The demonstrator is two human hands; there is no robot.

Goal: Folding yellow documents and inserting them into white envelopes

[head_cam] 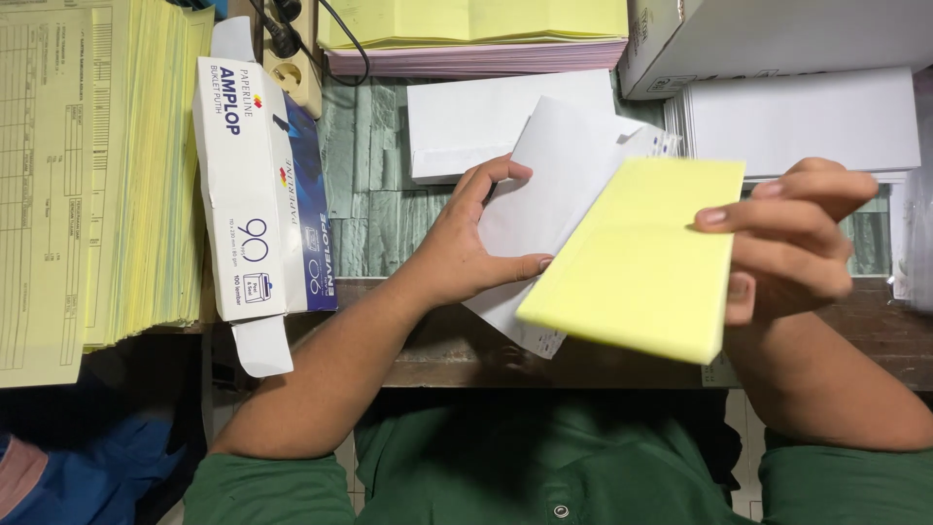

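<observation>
**Yellow slip and white envelope held over the surface**

Green sleeves (pixel 544 467) fill the bottom of the view, closest to the camera, and both bare forearms reach up from them.

Right hand (pixel 792 243): its grip is clamped on a folded yellow paper (pixel 637 262), fingers across the right edge on top, thumb underneath. That slip tilts, its lower left corner pointing toward the left hand and its upper edge away from the body.

Left hand (pixel 462 248): its grip is closed on a white envelope (pixel 554 185), thumb pressed on the near face and the index finger curled over the flap area. This envelope lies partly beneath the yellow paper, so the two overlap between the hands; whether the slip has entered the opening cannot be told.

Just beyond the left grip, a stack of white envelopes (pixel 466 122) lies flat on the green-patterned surface (pixel 364 185). Beyond the right grip sits another white stack (pixel 807 117), with a white carton (pixel 768 34) behind it. Well to the left of the left grip, an opened white-and-blue envelope box (pixel 258 194) stands on its side, and further left is a tall pile of yellow printed forms (pixel 107 175). Far beyond both grips lie yellow and pink sheets (pixel 476 39), beside a power strip (pixel 292 49) with black plugs.
</observation>
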